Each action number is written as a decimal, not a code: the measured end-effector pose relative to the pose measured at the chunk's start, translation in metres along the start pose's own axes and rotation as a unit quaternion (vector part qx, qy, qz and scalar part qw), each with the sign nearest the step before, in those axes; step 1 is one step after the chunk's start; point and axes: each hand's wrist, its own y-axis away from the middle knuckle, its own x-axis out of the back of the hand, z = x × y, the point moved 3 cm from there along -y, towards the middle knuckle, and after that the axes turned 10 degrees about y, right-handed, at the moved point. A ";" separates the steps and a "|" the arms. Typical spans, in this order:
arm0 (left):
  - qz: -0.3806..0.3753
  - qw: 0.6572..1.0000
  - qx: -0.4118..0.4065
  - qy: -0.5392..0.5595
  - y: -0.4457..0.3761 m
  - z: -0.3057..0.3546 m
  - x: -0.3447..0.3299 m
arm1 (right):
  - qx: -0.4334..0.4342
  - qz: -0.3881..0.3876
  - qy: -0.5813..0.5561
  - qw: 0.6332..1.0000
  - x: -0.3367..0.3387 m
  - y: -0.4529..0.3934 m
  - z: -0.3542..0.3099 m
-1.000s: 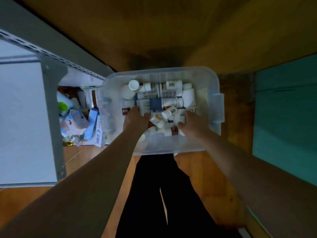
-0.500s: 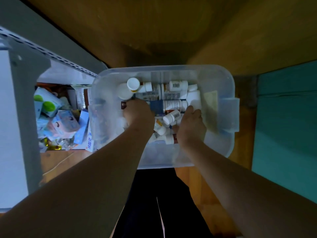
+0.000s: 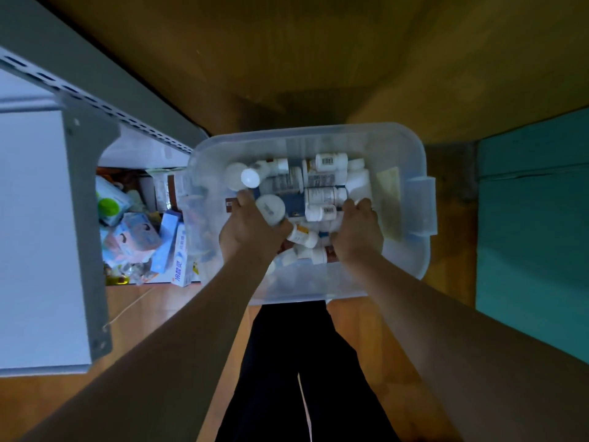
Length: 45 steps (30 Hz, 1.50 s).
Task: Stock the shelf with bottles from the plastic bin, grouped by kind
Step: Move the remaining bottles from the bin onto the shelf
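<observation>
We are over the plastic bin (image 3: pixel 411 148), both hands down among the loose bottles. Our left hand (image 3: pixel 251 231) grips a white bottle (image 3: pixel 271 209), cap toward us, its long axis running 12 to 6. Our right hand (image 3: pixel 358 229) curls into the pile; what it holds, we cannot tell. The shelf (image 3: pixel 47 218) waits at 9 o'clock, nearer the left.

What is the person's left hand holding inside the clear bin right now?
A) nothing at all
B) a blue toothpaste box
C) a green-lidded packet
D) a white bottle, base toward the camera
D: the left hand curls round a white bottle whose round end faces the camera, inside the clear plastic bin; the blue boxes and the packets lie outside the bin, under the shelf.
</observation>
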 end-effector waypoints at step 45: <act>-0.174 0.603 -0.117 0.770 0.312 0.150 0.312 | 0.179 -0.270 -0.728 0.604 0.392 0.281 -0.013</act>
